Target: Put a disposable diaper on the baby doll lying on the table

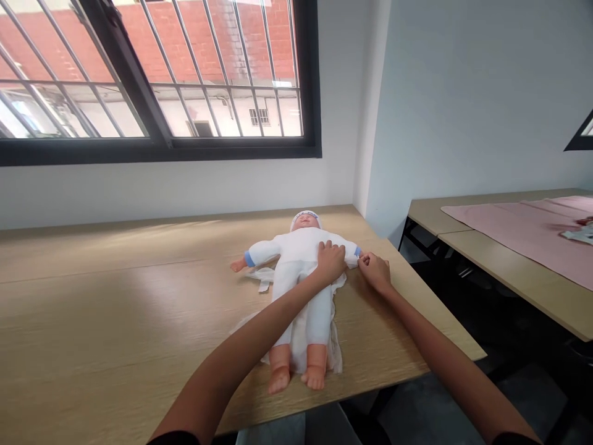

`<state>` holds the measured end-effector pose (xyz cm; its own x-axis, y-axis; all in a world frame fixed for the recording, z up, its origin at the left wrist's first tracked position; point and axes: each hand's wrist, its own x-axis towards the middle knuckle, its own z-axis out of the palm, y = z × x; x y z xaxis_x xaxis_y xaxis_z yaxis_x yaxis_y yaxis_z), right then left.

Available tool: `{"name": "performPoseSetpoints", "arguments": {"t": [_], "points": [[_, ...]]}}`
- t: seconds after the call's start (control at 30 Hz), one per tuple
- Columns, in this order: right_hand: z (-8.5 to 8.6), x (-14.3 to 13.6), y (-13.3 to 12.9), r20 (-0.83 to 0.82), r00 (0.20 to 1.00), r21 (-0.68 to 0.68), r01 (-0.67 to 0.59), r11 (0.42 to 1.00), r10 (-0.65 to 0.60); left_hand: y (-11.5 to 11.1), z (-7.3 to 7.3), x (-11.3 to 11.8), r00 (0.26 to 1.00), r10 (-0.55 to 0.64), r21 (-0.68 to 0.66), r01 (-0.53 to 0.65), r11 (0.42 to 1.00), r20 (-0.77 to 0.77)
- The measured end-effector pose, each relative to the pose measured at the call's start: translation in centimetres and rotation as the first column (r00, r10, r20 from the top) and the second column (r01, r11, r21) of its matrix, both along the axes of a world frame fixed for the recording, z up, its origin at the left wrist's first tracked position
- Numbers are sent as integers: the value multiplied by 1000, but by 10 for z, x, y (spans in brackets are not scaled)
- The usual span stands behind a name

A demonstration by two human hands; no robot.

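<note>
A baby doll (303,250) lies on its back in a white suit with blue cuffs and a cap, its bare feet toward me. Beneath its hips and legs is a thin white diaper-like sheet (336,355), with a small white tab (264,286) out at the left side. My left hand (330,261) lies across the doll's torso, its fingers stretched out on the white suit. Beside the blue cuff on the right, my right hand (375,271) is closed in a pinch. What its fingertips hold is too small to tell; the doll's hand there is mostly hidden.
The doll lies on a wooden table (139,321), near its right edge. A second table (523,290) stands to the right across a gap, bearing a pink cloth (514,225) and a patterned item (581,232). A barred window (217,148) is in the wall behind.
</note>
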<state>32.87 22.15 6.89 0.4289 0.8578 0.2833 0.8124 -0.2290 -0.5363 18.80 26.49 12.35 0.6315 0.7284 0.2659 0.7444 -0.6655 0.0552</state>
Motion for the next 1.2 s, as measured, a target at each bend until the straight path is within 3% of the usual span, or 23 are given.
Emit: {"name": "performPoseSetpoints", "arguments": {"t": [0.23, 0.4, 0.5, 0.7, 1.03, 1.2], "points": [[2, 1, -1, 127, 992, -89, -14, 996, 25, 2, -2, -1, 998, -52, 21, 52, 998, -31], [0, 4, 0, 156, 985, -140, -54, 989, 76, -5, 3, 0, 954, -288, -34, 286, 958, -79], [0, 6, 0, 159, 982, -170, -73, 983, 100, -8, 4, -2, 931, -339, -35, 337, 941, -136], [4, 9, 0, 117, 987, -234, -79, 969, 109, -10, -1, -3, 933, -284, 12, 294, 956, -220], [5, 8, 0, 129, 989, -268, -33, 963, 70, -9, -8, -8, 951, -3, 141, 49, 989, -310], [7, 9, -1, 136, 988, -263, -37, 964, 75, -8, -11, -8, 942, 12, 160, 45, 986, -335]]}}
